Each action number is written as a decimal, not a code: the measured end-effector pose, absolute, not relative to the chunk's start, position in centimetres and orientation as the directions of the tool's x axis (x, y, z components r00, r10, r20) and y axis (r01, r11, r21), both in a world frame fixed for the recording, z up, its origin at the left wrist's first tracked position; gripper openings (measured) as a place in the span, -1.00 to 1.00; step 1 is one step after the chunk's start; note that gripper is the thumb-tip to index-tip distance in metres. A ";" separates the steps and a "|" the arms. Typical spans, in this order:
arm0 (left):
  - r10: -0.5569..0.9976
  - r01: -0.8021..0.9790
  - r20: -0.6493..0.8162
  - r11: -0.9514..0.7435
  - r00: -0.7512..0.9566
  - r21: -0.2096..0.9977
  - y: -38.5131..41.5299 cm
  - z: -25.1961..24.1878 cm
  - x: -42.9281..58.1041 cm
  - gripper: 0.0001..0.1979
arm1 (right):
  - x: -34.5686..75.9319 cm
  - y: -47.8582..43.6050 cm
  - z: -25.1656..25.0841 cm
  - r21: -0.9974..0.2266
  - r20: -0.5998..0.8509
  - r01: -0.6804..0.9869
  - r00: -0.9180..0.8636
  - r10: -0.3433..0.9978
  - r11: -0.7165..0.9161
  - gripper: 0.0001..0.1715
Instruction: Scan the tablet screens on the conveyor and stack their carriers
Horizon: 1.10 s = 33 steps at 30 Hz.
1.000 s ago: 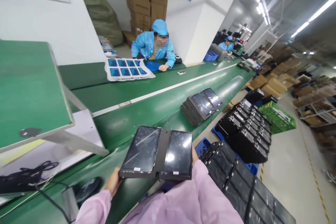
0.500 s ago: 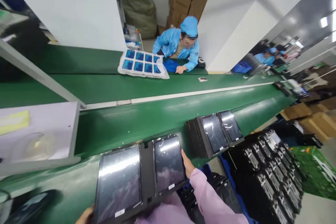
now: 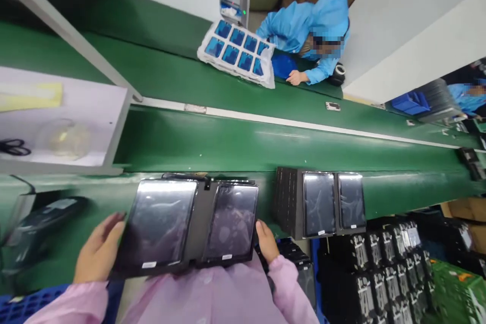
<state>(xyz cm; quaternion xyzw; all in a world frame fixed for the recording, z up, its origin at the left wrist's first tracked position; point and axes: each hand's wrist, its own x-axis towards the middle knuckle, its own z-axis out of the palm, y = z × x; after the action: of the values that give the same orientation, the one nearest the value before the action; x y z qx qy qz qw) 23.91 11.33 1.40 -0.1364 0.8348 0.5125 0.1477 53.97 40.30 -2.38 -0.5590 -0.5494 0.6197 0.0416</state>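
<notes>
A black tray [image 3: 197, 223] carrying two dark glass screens lies at the bench's near edge, in front of my body. One of its screens [image 3: 161, 223] is on the left, the other [image 3: 232, 220] on the right, each with a small white label. My left hand [image 3: 99, 250] grips the tray's left edge, its fingers partly hidden. At the opposite edge my right hand [image 3: 268, 242] is closed on the tray, thumb up. Just right of it stands a stack of similar black trays [image 3: 290, 202], topped by two more screens.
A handheld scanner [image 3: 47, 228] lies left of my hand. A white shelf [image 3: 110, 147] holds scissors and a tape roll. Across the green bench [image 3: 228, 136], a person in blue [image 3: 299, 25] sits by a white tray of blue pieces [image 3: 235, 50]. Packed black parts [image 3: 364, 283] stand at lower right.
My view has turned and tilted down. The tray now sits more level across the bench edge, and my left hand has come fully into view at its left side.
</notes>
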 end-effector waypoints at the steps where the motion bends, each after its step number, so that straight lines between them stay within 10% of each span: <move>1: -0.009 -0.259 -0.286 0.447 -0.958 0.856 12.8 3.1 24.9 -0.51 | 55.1 41.0 -0.6 -0.739 -0.615 0.601 -0.421 0.666 -0.303 -0.33; 4: 0.389 -0.184 -0.313 0.334 -0.866 0.925 19.9 7.1 30.6 -0.63 | 58.4 44.6 5.2 -0.760 -0.462 0.649 -0.498 0.734 -0.038 -0.48; 7: 0.770 -0.478 -0.391 0.128 -0.504 0.869 29.3 6.3 38.8 -0.54 | 60.9 50.1 8.5 -0.694 -0.137 0.706 -0.323 0.936 0.142 -0.46; 10: 0.657 -0.664 -0.621 0.237 -0.428 0.709 38.1 0.5 45.8 -0.54 | 62.2 55.6 8.6 -0.587 0.144 0.736 -0.316 0.938 0.338 -0.39; 14: 0.365 -0.711 -0.780 0.333 -0.508 0.619 45.9 -7.6 49.9 -0.52 | 62.5 60.7 6.6 -0.459 0.168 0.722 -0.501 0.849 0.517 -0.34; 21: 0.257 -0.611 -0.725 0.403 -0.638 0.681 48.0 -10.5 50.7 -0.60 | 63.4 63.6 3.2 -0.316 0.342 0.499 -0.734 0.587 0.807 -0.38; 33: 0.362 -0.437 -0.483 0.206 -0.797 0.876 47.3 -7.8 50.7 -0.70 | 63.0 63.3 3.0 -0.296 0.343 0.533 -0.715 0.609 0.793 -0.35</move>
<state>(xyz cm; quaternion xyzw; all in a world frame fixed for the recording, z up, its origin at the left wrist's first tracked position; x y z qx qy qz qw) 50.75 47.31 -7.82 -0.0264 0.7087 0.6296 0.3173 62.95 63.31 3.03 -0.3095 -0.9219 0.0881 0.2156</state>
